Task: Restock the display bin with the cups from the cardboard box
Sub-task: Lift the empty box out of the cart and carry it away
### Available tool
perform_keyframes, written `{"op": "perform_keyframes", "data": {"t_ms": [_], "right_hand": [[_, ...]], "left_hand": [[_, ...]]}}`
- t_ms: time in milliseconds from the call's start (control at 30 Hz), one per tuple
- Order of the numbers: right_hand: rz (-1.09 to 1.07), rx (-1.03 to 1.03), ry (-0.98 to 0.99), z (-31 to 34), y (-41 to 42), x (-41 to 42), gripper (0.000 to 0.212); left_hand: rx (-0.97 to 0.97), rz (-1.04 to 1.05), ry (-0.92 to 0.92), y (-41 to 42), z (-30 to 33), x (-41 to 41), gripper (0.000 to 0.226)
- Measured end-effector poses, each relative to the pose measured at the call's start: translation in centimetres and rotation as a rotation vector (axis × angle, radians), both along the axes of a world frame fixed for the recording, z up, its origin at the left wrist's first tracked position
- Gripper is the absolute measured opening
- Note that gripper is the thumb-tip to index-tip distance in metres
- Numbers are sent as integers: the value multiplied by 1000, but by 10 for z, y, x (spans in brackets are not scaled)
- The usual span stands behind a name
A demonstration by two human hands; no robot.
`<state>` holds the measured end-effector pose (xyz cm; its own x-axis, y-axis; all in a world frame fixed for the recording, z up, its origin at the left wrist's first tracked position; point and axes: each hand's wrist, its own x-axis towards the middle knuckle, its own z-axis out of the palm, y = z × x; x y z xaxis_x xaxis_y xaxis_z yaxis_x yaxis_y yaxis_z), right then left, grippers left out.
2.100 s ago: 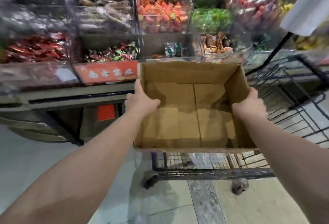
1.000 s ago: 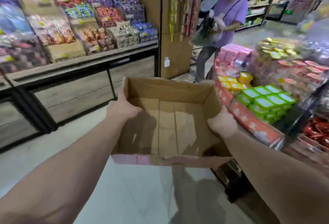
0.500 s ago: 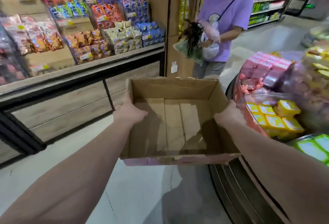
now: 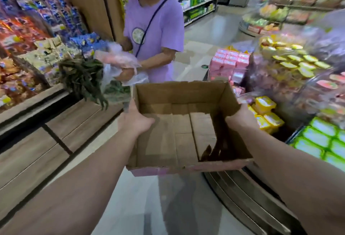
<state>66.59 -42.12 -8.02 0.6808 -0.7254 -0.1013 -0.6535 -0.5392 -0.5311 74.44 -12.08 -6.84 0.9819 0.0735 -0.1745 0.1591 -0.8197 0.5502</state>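
Your cardboard box (image 4: 179,133) is empty and sits in the air in front of you. Your left hand (image 4: 134,120) grips its left wall, and your right hand (image 4: 240,118) grips its right wall. Hold it flat and walk slowly, because a shopper (image 4: 155,29) stands just past the box. Cups (image 4: 265,111) fill the display bin (image 4: 291,133) on your right.

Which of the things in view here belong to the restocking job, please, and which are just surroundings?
Job:
- cardboard box, empty inside
- left hand and right hand, gripping its side walls
- green cups and yellow cups in the display beside it

Surroundings:
- shopper in a purple shirt holding bagged greens
- pink packs
- snack shelf
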Motion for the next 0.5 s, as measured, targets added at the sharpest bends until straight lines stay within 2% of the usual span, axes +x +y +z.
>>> {"op": "perform_keyframes", "data": {"t_ms": [200, 333, 500], "right_hand": [[-168, -15, -4, 11, -21, -6, 52], [-211, -74, 17, 25, -41, 18, 49], [-177, -113, 8, 41, -65, 79, 52]], "left_hand": [[-36, -191, -35, -44, 11, 50, 113], [-84, -246, -49, -72, 18, 92, 138], [2, -206, 34, -92, 29, 150, 118]]}}
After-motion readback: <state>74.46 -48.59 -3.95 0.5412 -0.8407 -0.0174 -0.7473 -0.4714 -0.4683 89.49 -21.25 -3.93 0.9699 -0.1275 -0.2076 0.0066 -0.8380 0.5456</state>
